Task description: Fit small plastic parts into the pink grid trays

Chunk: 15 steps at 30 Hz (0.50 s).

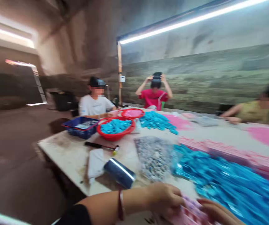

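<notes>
At the bottom edge, my left hand (166,199) is closed on a pink printed piece (190,210), blurred by motion, that looks like card or thin packaging. My right hand (218,213) grips it from the other side, partly cut off by the frame. Just beyond my hands is a clear plastic bag (156,156) full of small shiny pieces. A heap of blue shiny plastic strips or packets (228,175) spreads to the right of it. Behind that heap stand stacks of pink printed cards (218,148).
A dark shiny cylinder (119,172), white cloth (95,164) and black-handled hammer-like tool (101,146) lie left. Beyond stand a blue crate (81,132) and red basket (115,135) of blue pieces. Several co-workers sit around the table (61,148), one in a red shirt (146,97).
</notes>
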Each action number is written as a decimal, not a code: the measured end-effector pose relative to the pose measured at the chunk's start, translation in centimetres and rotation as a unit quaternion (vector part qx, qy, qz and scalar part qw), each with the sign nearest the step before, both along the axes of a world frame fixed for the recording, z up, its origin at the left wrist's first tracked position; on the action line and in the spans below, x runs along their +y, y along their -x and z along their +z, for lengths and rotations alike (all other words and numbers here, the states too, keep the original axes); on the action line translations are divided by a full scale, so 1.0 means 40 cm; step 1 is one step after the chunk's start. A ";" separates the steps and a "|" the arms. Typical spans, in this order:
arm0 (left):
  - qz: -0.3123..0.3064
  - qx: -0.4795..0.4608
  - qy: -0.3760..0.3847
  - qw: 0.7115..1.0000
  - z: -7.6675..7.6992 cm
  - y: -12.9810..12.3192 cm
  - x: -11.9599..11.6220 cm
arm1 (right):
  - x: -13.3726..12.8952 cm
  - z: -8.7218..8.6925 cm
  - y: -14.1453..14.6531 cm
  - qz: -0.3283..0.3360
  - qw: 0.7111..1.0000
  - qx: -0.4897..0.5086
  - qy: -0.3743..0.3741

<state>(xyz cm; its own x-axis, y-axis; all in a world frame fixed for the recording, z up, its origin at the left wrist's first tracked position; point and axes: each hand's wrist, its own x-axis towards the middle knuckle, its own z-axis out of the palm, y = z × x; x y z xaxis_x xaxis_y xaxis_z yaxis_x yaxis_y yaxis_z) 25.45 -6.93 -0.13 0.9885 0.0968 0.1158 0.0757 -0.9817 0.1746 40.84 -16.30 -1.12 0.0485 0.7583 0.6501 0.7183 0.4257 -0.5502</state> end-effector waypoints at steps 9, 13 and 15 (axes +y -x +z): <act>0.009 -0.157 0.124 0.980 -0.001 0.042 0.029 | -0.060 0.009 -0.018 -0.024 0.990 -0.124 0.066; 0.022 -0.101 0.148 0.984 0.002 0.040 0.016 | -0.052 -0.008 0.016 -0.036 0.986 -0.145 0.069; 0.025 -0.094 0.142 0.985 -0.002 0.037 0.009 | -0.054 -0.010 0.028 -0.034 0.983 -0.157 0.085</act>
